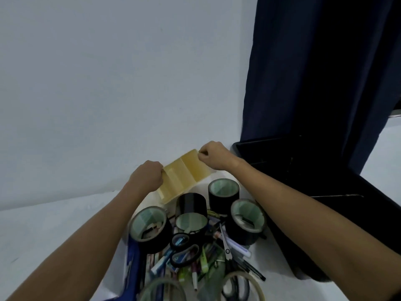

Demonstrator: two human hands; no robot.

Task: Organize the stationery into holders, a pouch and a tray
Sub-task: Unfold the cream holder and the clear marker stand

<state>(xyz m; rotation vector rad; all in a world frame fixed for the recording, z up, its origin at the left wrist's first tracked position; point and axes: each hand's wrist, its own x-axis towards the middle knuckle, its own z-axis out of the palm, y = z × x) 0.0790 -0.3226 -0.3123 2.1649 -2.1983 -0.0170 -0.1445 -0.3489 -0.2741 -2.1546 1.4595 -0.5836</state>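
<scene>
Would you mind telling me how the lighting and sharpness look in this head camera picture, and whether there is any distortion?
Head view: dim, bluish light with no glare; the black tray and dark curtain lose detail in shadow; wide-angle stretch enlarges the forearms near the lower edge; the clear tape rings at the bottom are blurred, while both hands, left hand and right hand, on the yellow holder are fairly sharp.

Plain room (likely home): bare wall, curtain.

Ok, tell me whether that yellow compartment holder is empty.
Seemingly empty: the yellow holder, gripped by the left hand and right hand, shows bare compartments.
</scene>
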